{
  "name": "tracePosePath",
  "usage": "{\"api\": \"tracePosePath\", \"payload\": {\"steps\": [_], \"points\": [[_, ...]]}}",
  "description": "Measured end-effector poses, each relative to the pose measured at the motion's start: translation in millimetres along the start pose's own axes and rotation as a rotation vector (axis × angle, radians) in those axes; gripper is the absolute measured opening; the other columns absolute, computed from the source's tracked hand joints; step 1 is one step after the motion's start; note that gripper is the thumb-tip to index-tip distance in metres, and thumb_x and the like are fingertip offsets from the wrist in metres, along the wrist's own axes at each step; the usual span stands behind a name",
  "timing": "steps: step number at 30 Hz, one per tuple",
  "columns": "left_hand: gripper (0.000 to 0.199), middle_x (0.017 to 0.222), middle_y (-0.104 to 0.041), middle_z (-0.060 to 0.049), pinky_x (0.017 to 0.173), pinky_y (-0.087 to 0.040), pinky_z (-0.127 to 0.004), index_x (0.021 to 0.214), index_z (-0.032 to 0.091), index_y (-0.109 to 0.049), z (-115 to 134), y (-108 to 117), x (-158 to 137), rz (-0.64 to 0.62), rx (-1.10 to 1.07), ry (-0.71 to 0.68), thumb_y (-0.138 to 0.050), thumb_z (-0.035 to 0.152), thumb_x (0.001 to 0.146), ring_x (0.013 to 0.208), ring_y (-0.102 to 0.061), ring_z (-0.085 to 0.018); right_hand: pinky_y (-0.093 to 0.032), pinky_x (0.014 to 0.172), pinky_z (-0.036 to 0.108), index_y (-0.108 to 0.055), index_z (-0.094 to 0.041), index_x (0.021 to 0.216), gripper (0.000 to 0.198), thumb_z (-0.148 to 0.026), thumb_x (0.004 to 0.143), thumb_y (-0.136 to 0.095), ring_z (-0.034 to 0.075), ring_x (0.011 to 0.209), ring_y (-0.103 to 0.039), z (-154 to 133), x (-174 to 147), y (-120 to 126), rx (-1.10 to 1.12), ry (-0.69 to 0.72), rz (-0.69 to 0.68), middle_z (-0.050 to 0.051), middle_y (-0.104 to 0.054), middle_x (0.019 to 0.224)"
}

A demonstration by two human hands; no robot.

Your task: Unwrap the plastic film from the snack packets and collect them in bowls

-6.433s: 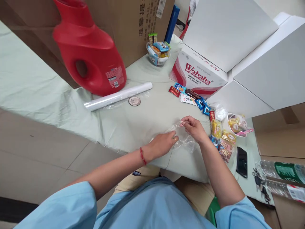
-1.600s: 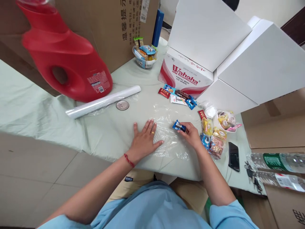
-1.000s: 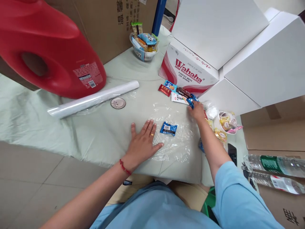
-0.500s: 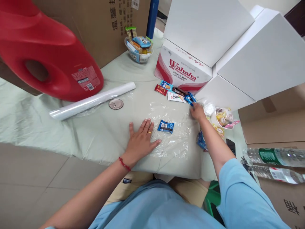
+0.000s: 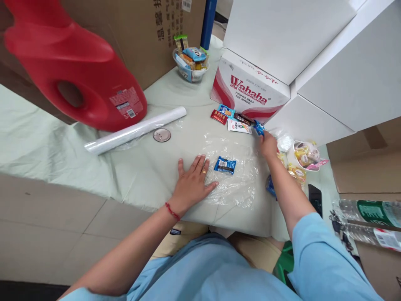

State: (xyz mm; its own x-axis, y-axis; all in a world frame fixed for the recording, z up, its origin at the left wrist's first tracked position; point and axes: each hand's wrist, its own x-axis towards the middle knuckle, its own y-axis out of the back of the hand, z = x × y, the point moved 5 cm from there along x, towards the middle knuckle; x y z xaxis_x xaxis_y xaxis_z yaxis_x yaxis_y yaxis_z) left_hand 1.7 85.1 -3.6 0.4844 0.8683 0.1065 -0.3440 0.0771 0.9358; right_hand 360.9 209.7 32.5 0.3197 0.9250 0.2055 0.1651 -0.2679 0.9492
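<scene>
My left hand [image 5: 194, 184] lies flat with fingers spread, pressing the left edge of a clear sheet of plastic film [image 5: 241, 188]. A small blue snack packet [image 5: 225, 165] rests on the film, just right of that hand. Farther right, my right hand [image 5: 268, 146] reaches to the row of snacks, its fingertips closed on a shiny blue packet [image 5: 258, 128]. Beside this packet lie a white packet [image 5: 239, 126], a dark brown one [image 5: 243, 118], a red one [image 5: 219, 117] and a light blue one [image 5: 226, 110]. My right fingertips are partly hidden.
A film roll [image 5: 138, 130] and a round disc [image 5: 162, 135] lie left, near a large red jug [image 5: 103, 90]. Behind stand a snack bowl [image 5: 191, 74] and a Wahaha carton [image 5: 250, 88]. At right are a white snack cup [image 5: 293, 158], a phone [image 5: 315, 200] and plastic bottles [image 5: 369, 211].
The camera view has turned slightly, so everything sits a little farther right. My left hand stays flat on the film; my right hand remains at the shiny blue packet, which has hardly moved.
</scene>
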Motion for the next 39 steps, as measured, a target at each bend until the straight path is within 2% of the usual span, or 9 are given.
{"api": "tracePosePath", "payload": {"steps": [2, 5, 9, 12, 17, 20, 24, 31, 39], "points": [[0.076, 0.174, -0.030, -0.016, 0.128, 0.007, -0.074, 0.165, 0.018, -0.039, 0, 0, 0, 0.000, -0.009, 0.004, -0.043, 0.063, 0.103, 0.162, -0.028, -0.036, -0.049, 0.080, 0.038, -0.071, -0.014, 0.109, 0.047, -0.048, 0.103, -0.039, 0.027, 0.081, -0.062, 3, -17, 18, 0.156, -0.043, 0.004, 0.013, -0.073, 0.084], [0.075, 0.174, -0.030, -0.016, 0.129, 0.007, -0.073, 0.164, 0.019, -0.039, -1, -1, 1, 0.005, -0.015, 0.000, -0.044, 0.061, 0.103, 0.162, -0.029, -0.036, -0.042, 0.062, 0.031, -0.066, -0.020, 0.087, 0.048, -0.062, 0.099, -0.045, 0.019, 0.058, -0.050, -7, -47, 34, 0.473, -0.047, -0.198, 0.001, -0.057, 0.060], [0.075, 0.173, -0.031, -0.018, 0.129, 0.006, -0.072, 0.164, 0.017, -0.039, -1, -2, 2, 0.022, -0.010, -0.021, -0.044, 0.060, 0.104, 0.162, -0.029, -0.036, -0.038, 0.061, 0.027, -0.062, -0.021, 0.079, 0.047, -0.066, 0.094, -0.056, 0.014, 0.057, -0.045, -58, -89, 33, 0.656, 0.129, -0.596, -0.005, -0.051, 0.058], [0.073, 0.173, -0.032, -0.018, 0.129, 0.005, -0.073, 0.164, 0.017, -0.040, 0, -3, 3, 0.037, -0.009, -0.027, -0.044, 0.059, 0.104, 0.161, -0.030, -0.036, -0.041, 0.066, 0.027, -0.064, -0.020, 0.081, 0.046, -0.061, 0.097, -0.052, 0.014, 0.064, -0.048, -94, -109, 17, 0.635, 0.228, -0.746, -0.004, -0.055, 0.065], [0.073, 0.172, -0.034, -0.017, 0.129, 0.003, -0.072, 0.163, 0.018, -0.041, 1, -1, 2, 0.051, -0.011, -0.018, -0.046, 0.058, 0.103, 0.160, -0.032, -0.037, -0.047, 0.081, 0.030, -0.076, -0.018, 0.098, 0.030, -0.035, 0.101, -0.052, 0.020, 0.088, -0.065, -107, -106, 5, 0.212, 0.269, -0.547, 0.008, -0.070, 0.098], [0.073, 0.172, -0.035, -0.016, 0.130, 0.002, -0.072, 0.164, 0.019, -0.041, 1, -1, 2, 0.047, -0.010, -0.012, -0.047, 0.058, 0.102, 0.160, -0.032, -0.037, -0.049, 0.093, 0.033, -0.076, -0.019, 0.118, 0.033, -0.040, 0.104, -0.054, 0.025, 0.108, -0.068, -113, -106, 18, 0.085, 0.321, -0.419, 0.014, -0.070, 0.123], [0.075, 0.173, -0.031, -0.016, 0.130, 0.004, -0.071, 0.165, 0.019, -0.037, 0, -4, 2, 0.037, 0.003, -0.010, -0.044, 0.060, 0.103, 0.162, -0.030, -0.036, -0.052, 0.096, 0.034, -0.064, -0.022, 0.142, 0.059, -0.052, 0.093, -0.074, 0.029, 0.122, -0.067, -135, -122, 25, 0.019, 0.487, -0.537, 0.013, -0.063, 0.145], [0.080, 0.175, -0.027, -0.016, 0.129, 0.005, -0.072, 0.168, 0.016, -0.029, 0, -8, 2, 0.020, 0.012, -0.009, -0.038, 0.063, 0.104, 0.163, -0.025, -0.037, -0.052, 0.084, 0.033, -0.055, -0.024, 0.150, 0.059, -0.031, 0.094, -0.072, 0.031, 0.116, -0.069, -151, -140, 18, -0.196, 0.495, -0.576, 0.012, -0.070, 0.133], [0.082, 0.175, -0.026, -0.017, 0.129, 0.007, -0.071, 0.168, 0.013, -0.028, 0, -5, 2, 0.007, 0.006, 0.002, -0.037, 0.063, 0.104, 0.164, -0.024, -0.034, -0.052, 0.089, 0.032, -0.054, -0.025, 0.150, 0.056, -0.030, 0.096, -0.068, 0.029, 0.120, -0.068, -139, -143, 19, -0.161, 0.492, -0.548, 0.011, -0.068, 0.137]]}}
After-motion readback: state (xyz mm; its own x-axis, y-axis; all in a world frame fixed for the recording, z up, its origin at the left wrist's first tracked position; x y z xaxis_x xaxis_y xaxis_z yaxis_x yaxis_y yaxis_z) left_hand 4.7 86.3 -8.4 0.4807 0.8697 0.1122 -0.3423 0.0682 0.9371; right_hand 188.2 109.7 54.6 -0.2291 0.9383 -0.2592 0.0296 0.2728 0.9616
